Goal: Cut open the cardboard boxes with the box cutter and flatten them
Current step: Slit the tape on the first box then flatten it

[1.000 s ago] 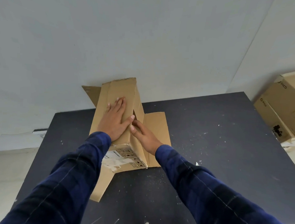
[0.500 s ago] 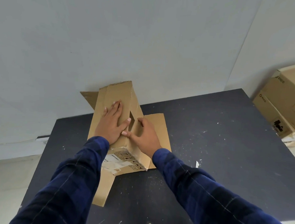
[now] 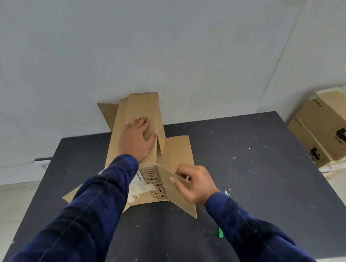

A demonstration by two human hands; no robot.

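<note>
Flattening step: my left hand presses flat, fingers straight, on the cut-open cardboard box at frame centre on the black table; my right hand pinches its raised side flap, which next needs folding down

wall: pale grey | table: black, speckled | floor: beige

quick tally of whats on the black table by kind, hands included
cardboard box, cut open: 1
hands: 2, the left hand and the right hand
small green scrap: 1
total: 4
</note>
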